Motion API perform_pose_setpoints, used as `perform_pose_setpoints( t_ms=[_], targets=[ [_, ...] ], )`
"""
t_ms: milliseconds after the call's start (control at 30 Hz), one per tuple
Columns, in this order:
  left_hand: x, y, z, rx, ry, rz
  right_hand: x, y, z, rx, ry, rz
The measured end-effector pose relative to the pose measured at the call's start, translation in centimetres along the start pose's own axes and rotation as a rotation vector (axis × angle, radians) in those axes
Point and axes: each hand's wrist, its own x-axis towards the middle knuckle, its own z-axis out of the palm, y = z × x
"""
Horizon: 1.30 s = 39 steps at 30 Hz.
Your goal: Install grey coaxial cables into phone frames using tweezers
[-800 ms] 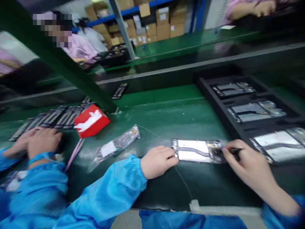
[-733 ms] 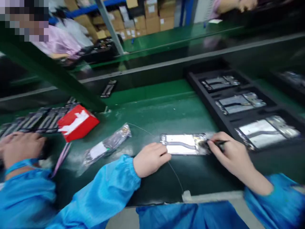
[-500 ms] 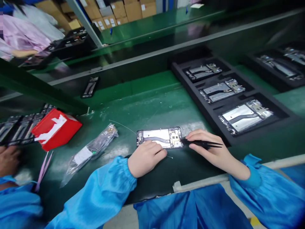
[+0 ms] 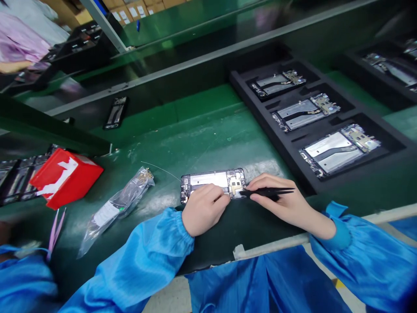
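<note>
An opened phone frame lies flat on the green belt in front of me, its board and silver plate showing. My left hand rests curled on its near edge, fingers pressing on the frame. My right hand pinches black tweezers, whose tips touch the gold part at the frame's right end.
A black tray with three phone frames sits to the right. A clear plastic bag, a red box and pink tweezers lie to the left. Another person's blue sleeve is at far left. One loose phone frame lies further back.
The camera has tilted down and swung right. My left hand slid further onto the phone frame and the tweezer tips moved onto its right end. The neighbour's hands left the view.
</note>
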Motion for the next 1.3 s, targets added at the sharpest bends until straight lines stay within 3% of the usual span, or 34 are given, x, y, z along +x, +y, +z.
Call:
perform_pose_setpoints(
  t_ms=[300, 700, 867, 1033, 1300],
  targets=[
    [-0.7, -0.3, -0.2, -0.036, -0.028, 0.007, 0.2, 0.0, 0.4, 0.019, -0.073, 0.035],
    [-0.7, -0.3, -0.2, -0.051, -0.026, 0.029, 0.5, 0.3, 0.7, 0.066, -0.077, 0.062],
    [-0.7, -0.3, -0.3, -0.046, -0.034, 0.025, 0.5, 0.1, 0.8, 0.009, -0.102, -0.046],
    [-0.5, -0.2, -0.5, -0.032, -0.038, 0.023, 0.9, -1.1, 1.0, -0.196, -0.197, -0.211],
    [-0.5, -0.1, -0.2, -0.055, -0.036, -0.023, 1.6, -1.9, 1.3, -0.310, -0.287, -0.217]
  ],
)
